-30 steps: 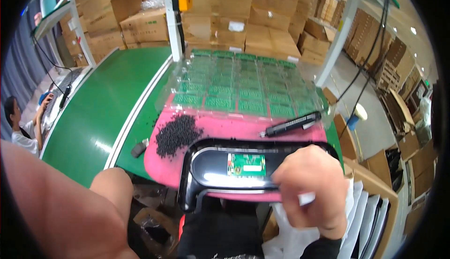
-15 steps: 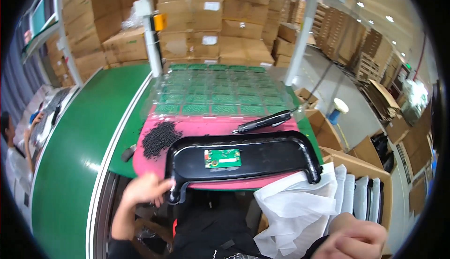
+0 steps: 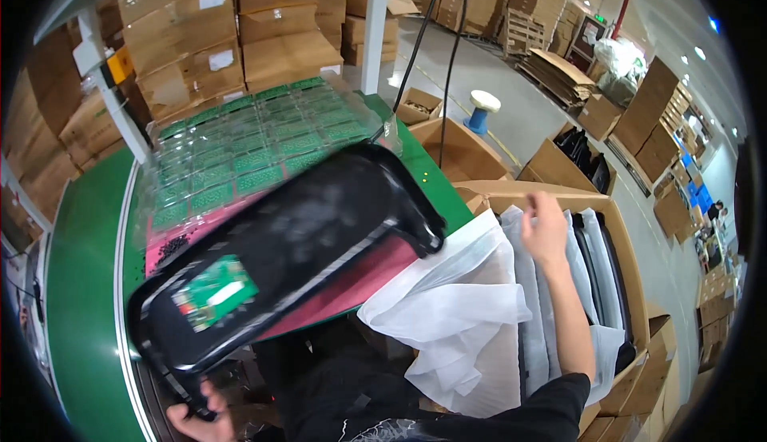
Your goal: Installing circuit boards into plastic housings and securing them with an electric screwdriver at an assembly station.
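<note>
A black plastic housing [image 3: 307,226], long with a bent leg at each end, is tilted, its left end nearer me. My left hand [image 3: 200,416] grips the leg at its lower left end. On the housing's inner face, near the left end, lies a green circuit board [image 3: 214,290]; both are blurred by motion. My right hand [image 3: 546,230] is stretched out over a cardboard box [image 3: 627,270] of dark parts in white foam sleeves [image 3: 530,314]. Its fingers look apart with nothing visible in them; whether they touch a sleeve I cannot tell.
Clear plastic trays of green boards [image 3: 256,142] cover the far side of the pink mat [image 3: 359,278]. Small black pieces [image 3: 169,250] lie at the mat's left. A white foam sheet [image 3: 455,314] drapes over the box's near side. Open cartons [image 3: 455,150] stand beyond the table.
The view has swung right. The housing has gone from lying level on the mat to tilted, its left end drawn toward me. My right hand has reached forward over the box.
</note>
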The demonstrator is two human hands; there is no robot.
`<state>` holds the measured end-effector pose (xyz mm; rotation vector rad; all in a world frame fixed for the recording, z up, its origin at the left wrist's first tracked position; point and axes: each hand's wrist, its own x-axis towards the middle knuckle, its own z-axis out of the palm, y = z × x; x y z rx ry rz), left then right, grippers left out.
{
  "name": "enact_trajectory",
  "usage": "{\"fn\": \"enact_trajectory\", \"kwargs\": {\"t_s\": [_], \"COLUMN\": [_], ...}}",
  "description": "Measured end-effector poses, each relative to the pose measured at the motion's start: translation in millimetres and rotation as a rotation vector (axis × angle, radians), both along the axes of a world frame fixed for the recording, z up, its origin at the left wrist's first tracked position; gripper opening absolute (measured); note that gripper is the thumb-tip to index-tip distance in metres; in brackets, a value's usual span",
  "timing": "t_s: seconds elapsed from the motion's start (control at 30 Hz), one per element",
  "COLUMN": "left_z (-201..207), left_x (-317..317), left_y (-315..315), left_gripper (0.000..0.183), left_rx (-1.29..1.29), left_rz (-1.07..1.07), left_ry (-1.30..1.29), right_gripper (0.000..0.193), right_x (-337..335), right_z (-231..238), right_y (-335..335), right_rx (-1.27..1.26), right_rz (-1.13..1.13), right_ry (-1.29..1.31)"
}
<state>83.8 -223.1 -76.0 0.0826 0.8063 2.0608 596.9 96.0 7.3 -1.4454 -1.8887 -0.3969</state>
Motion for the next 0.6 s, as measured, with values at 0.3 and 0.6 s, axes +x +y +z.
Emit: {"fn": "enact_trajectory", "kwargs": {"t_s": [0.3,0.6], "left_z": [90,91], "left_x": [-43,-121], "left_y": [-19,6], "left_gripper": [0.053,0.01], "left_rx": [0.322,0.298], "left_rz": [0.438,1.163], "left_ry": [0.232,0.046], "right_gripper": [0.051,0.034], "right_x": [175,173], "right_z": [-158,-141], "right_y": [-13,-29], "right_rx": [-0.586,-0.563], "right_rz": [-0.537,-0.538], "right_ry": [0.571,0.463]}}
